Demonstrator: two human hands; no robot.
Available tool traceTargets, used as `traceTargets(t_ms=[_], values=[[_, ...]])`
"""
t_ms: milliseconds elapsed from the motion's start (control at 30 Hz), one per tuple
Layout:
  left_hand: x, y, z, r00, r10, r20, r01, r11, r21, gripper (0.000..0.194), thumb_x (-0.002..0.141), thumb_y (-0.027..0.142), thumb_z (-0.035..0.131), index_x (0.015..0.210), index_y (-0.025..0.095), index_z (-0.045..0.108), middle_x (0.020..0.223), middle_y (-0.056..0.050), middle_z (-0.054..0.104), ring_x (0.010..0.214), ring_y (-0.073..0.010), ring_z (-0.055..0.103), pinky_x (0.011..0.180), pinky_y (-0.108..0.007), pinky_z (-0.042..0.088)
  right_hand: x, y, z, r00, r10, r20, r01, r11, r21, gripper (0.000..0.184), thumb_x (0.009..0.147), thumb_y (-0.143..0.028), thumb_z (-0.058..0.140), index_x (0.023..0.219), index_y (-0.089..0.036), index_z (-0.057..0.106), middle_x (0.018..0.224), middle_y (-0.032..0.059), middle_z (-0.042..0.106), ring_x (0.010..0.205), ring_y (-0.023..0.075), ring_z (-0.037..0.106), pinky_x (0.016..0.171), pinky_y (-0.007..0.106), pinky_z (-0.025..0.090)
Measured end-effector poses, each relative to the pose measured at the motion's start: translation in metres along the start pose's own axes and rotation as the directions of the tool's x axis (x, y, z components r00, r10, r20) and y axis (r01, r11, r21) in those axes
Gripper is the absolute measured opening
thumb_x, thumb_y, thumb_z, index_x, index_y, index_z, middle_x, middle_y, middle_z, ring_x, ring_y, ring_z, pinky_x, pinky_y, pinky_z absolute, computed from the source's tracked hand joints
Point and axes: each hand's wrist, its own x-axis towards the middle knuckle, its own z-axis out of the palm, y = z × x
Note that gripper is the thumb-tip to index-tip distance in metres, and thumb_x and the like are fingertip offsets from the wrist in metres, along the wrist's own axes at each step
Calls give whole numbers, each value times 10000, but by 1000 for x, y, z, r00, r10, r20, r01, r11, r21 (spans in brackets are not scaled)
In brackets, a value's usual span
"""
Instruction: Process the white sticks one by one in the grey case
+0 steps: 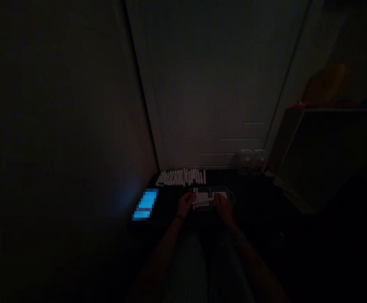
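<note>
In the dim light, a white marker point(205, 200) lies crosswise between my two hands, above an open grey plastic case point(210, 207). My right hand point(223, 207) is closed on the marker's right end. My left hand point(186, 204) has its fingers closed at the case's left side, close to the marker's other end. Whether those fingers grip it is too dark to tell. A pair of white markers point(195, 192) stands lengthwise in the left half of the case, beside a pale rectangular piece point(203, 196).
Several white markers point(179, 177) with coloured ends lie in a row at the table's back left. A glowing, blurred phone-like screen point(145, 205) lies left. Two clear packages point(252, 162) stand by the wall point(183, 105). A box-like cabinet point(316, 160) stands right.
</note>
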Motion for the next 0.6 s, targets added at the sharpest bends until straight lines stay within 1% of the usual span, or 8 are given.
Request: traceTargets(t_ms=[100,200,400,500,600], values=[[0,-3,1,1000,2,14,-2,1000,8,310,690,443,547,767,150,617,737,-12,629,701,-132,561,658,-230,419,0,0,0,1000,-2,-18,3,1000,30,448,914,-414,199,871,-203,593,785,36,639,677,130,560,542,211,281],[-1,-4,2,1000,3,27,-4,1000,29,319,676,438,568,797,147,612,708,-8,618,666,-122,547,624,-220,407,0,0,0,999,-7,-38,10,997,70,456,913,-420,194,866,-197,589,787,37,635,688,131,561,555,212,289],[-4,-2,1,999,41,35,-45,991,122,321,640,445,609,781,158,625,617,20,568,574,-94,488,541,-193,358,0,-2,-1,997,54,-63,-49,995,82,496,908,-449,177,821,-188,589,737,44,627,640,126,551,545,214,277],[-4,-1,2,999,20,39,-24,995,101,343,641,457,605,813,161,628,572,28,557,540,-90,480,521,-191,347,0,-2,-2,994,73,-77,-67,994,82,502,908,-450,167,837,-185,588,735,53,627,645,132,557,538,216,274],[-4,-2,3,999,-18,37,16,999,48,363,666,464,574,844,152,626,593,10,583,566,-106,515,545,-203,374,0,-2,-3,994,68,-83,-61,994,85,488,906,-447,181,835,-188,588,746,56,630,662,138,563,541,218,279]])
